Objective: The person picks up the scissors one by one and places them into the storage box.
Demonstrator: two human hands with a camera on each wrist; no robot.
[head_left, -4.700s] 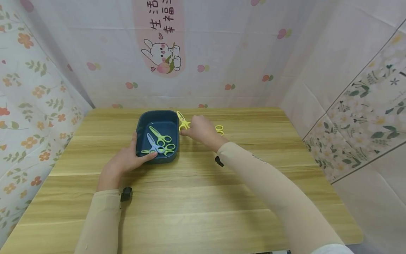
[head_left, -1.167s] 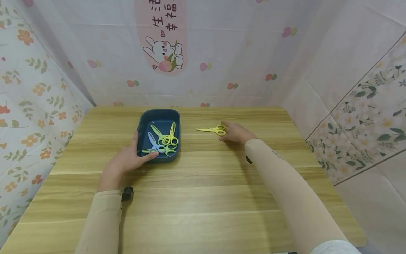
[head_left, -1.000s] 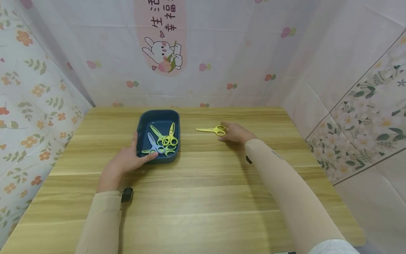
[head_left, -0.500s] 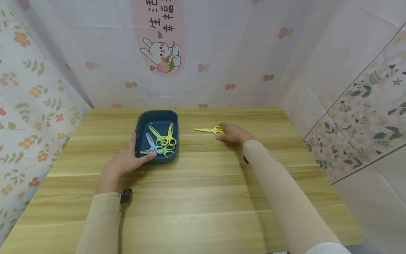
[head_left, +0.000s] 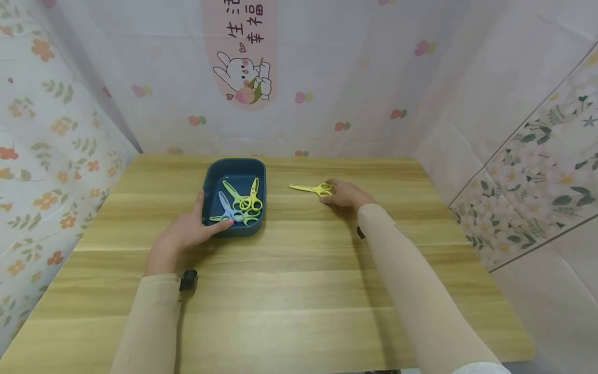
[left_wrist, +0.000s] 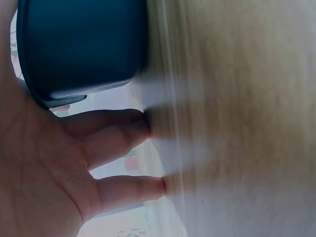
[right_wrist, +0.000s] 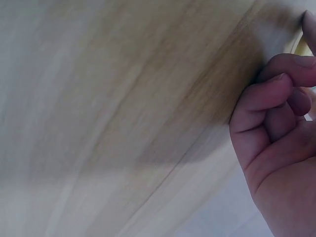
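A dark blue box (head_left: 245, 230) stands on the table at the left. My left hand (head_left: 187, 226) holds its near left corner, the thumb over the near rim and the other fingers along the outer wall. In the left wrist view the box (left_wrist: 84, 49) is beside the palm, with fingertips down at the tabletop. Blue scissors (head_left: 224, 201), yellow scissors (head_left: 254, 188) and green scissors (head_left: 231, 189) lie overlapping inside the box. To its right, my right hand (head_left: 347, 195) pinches the handle end of another pair of yellow scissors (head_left: 303, 187), blades pointing left; its fingertips are partly hidden.
The wooden table (head_left: 280, 291) ends at a printed cloth backdrop (head_left: 327, 78) behind, with flowered cloth (head_left: 56, 156) on the left and a panelled wall cover (head_left: 537, 171) on the right.
Since the oldest frame, one pair of yellow scissors has gone from my right hand into the box. That hand has moved right to the other yellow pair, which now tilts slightly. My left hand stays put.
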